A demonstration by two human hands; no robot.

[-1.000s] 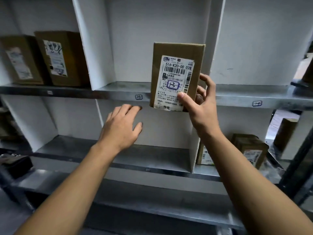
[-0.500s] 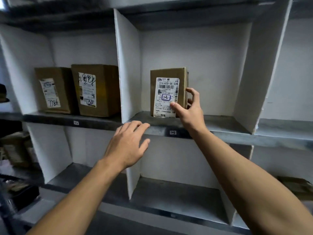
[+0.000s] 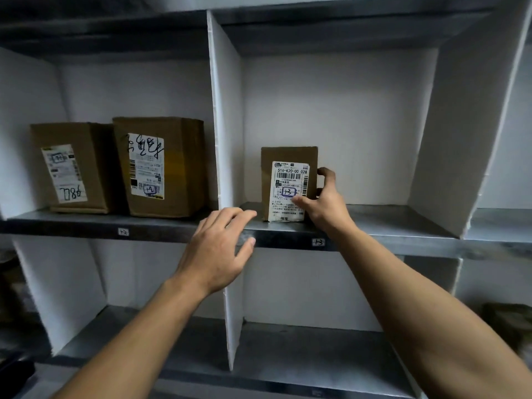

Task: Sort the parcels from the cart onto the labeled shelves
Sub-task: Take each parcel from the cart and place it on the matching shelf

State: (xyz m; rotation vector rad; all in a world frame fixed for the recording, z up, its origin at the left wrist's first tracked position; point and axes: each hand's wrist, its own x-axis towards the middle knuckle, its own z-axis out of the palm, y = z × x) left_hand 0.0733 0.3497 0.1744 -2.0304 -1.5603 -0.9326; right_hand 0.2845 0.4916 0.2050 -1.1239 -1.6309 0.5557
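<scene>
While the parcel [image 3: 288, 184] stood upright on the metal shelf [image 3: 383, 226] in the middle compartment, the right hand [image 3: 324, 203] pinched its right edge, thumb on the label. The left hand [image 3: 218, 249] hovered before the shelf lip, fingers loosely spread, holding nothing.

The one wide-angle camera sits on my head, close to the shelf [image 3: 403, 223], facing straight into its middle compartments.

right hand [image 3: 324, 201] grips upright parcel [image 3: 283, 168] on metal shelf [image 3: 388, 226]; left hand [image 3: 218, 249] hovers open
</scene>
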